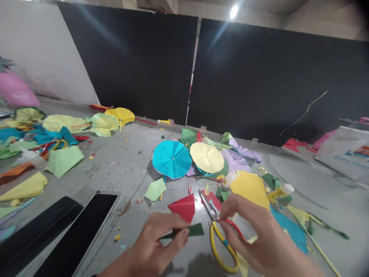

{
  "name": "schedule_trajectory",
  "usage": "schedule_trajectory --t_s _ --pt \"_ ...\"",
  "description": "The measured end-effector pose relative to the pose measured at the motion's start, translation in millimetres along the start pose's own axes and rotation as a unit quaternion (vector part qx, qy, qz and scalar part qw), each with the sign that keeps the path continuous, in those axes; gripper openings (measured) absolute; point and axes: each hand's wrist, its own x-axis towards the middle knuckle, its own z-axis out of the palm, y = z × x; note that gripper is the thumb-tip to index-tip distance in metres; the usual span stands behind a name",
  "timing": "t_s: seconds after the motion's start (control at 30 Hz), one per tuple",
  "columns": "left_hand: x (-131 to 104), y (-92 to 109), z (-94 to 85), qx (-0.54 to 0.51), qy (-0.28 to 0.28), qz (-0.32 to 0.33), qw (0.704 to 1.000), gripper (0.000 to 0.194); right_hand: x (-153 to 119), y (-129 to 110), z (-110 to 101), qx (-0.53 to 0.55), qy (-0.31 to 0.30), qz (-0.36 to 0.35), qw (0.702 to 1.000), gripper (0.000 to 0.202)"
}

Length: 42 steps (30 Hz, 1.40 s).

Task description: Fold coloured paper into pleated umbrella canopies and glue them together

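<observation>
Between the thumb and fingers of my left hand (161, 242) is a strip of dark green paper (197, 229), its end sticking out to the right. My right hand (245, 227) pinches a pair of scissors (213, 220) near the pivot. Their blades point up and away, nearly together, and the yellow handle loop hangs below my fingers; the red handle is partly covered by my hand. Just beyond my left fingertips lies a folded red paper piece (184, 207). Farther off are a pleated blue paper disc (172, 159) and a pale yellow one (206, 157).
Two black phone-like slabs (79, 234) lie at the left, below heaps of paper scraps (65, 159). To the right are yellow paper (250, 187), a glue stick (281, 192), blue paper (290, 229) and a white bag (346, 154). Black panels (138, 61) stand behind.
</observation>
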Motion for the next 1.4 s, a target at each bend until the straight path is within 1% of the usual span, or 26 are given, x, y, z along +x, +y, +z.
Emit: schedule_trajectory --t_s 0.07,0.1,0.17,0.23,0.4,0.47,0.57,0.63,0.7,0.77,0.87,0.93,1.07,1.13,1.23,1.33,1.4 --pt "-3 3 7.7 0.006 -0.003 0.014 1.000 0.017 0 -13 7 0.025 -0.014 -0.017 0.999 0.019" --pt "-5 5 11.3 0.011 0.004 0.025 1.000 0.015 -1 -19 12 0.033 -0.023 -0.017 0.999 0.025" --pt "-7 6 16.6 0.021 0.016 0.045 0.999 0.015 -1 -24 24 0.043 -0.042 -0.010 0.998 0.028" --pt "-8 6 19.1 0.032 0.012 0.053 0.998 0.013 -2 -23 34 0.044 -0.052 -0.001 0.998 0.028" --pt "-5 3 21.3 0.047 -0.039 0.050 0.997 0.013 -8 -12 49 0.014 -0.078 -0.010 0.997 0.027" --pt "-3 4 22.4 0.031 -0.031 0.064 0.997 0.017 -11 -8 53 -0.016 -0.072 -0.020 0.997 0.023" --pt "-1 6 23.7 -0.003 0.013 0.053 0.999 0.025 -11 -5 59 -0.025 -0.046 -0.030 0.998 0.022" --pt "0 6 23.9 -0.019 0.022 0.030 0.999 0.022 -11 -5 63 -0.013 -0.031 -0.037 0.999 0.024" --pt "-1 5 23.6 -0.026 0.014 0.010 1.000 0.019 -10 -6 65 -0.004 -0.022 -0.044 0.999 0.025" --pt "-3 4 22.8 -0.025 0.010 -0.005 1.000 0.016 -9 -8 67 0.003 -0.013 -0.055 0.998 0.027" --pt "-5 4 21.2 -0.014 0.018 -0.012 1.000 0.017 -9 -12 67 0.013 -0.008 -0.071 0.997 0.029" --pt "-7 4 20.7 -0.005 0.034 0.000 0.999 0.019 -9 -12 67 0.006 -0.013 -0.072 0.997 0.029" --pt "-10 4 21.6 0.006 0.051 0.022 0.998 0.020 -13 -8 68 -0.036 -0.029 -0.067 0.997 0.021" --pt "-11 3 21.8 0.009 0.043 0.025 0.999 0.021 -15 -7 69 -0.045 -0.034 -0.064 0.996 0.019" --pt "-10 2 19.5 0.001 0.024 0.021 0.999 0.020 -16 -8 66 -0.050 -0.025 -0.060 0.997 0.019" --pt "-6 -1 14.0 -0.050 0.004 -0.010 0.999 0.017 -14 -11 56 -0.051 -0.001 -0.047 0.998 0.021" --pt "-4 -2 10.9 -0.099 -0.011 -0.031 0.995 0.013 -11 -11 48 -0.033 0.003 -0.037 0.999 0.021"
